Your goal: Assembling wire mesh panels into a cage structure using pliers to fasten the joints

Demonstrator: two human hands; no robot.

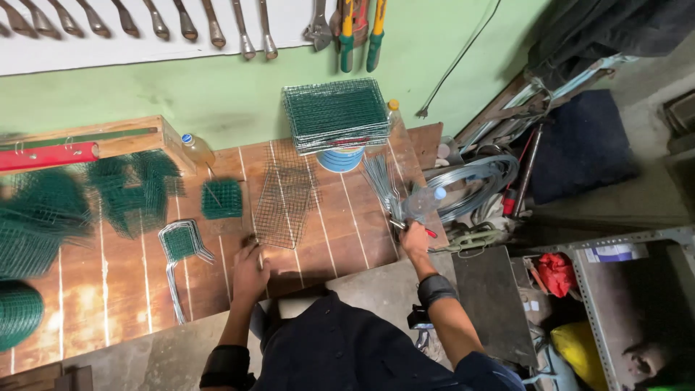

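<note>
My left hand (pixel 250 271) rests on the wooden workbench (pixel 130 275) at the near edge of a bare metal wire mesh panel (pixel 284 199), fingers on its corner. My right hand (pixel 415 239) reaches to the bench's right edge and grips a red-handled tool (pixel 428 232) beside a bundle of straight thin wires (pixel 381 185). A clear plastic bottle (pixel 426 200) lies just beyond that hand.
A stack of green mesh panels (pixel 335 114) sits on a blue-and-white tub (pixel 340 158) at the back. Green mesh pieces (pixel 221 198) and rolls (pixel 40 213) lie left. Bent wire frames (pixel 181 246), coiled wire (pixel 478 181), hanging wrenches (pixel 242 29), a metal shelf (pixel 622 289) surround.
</note>
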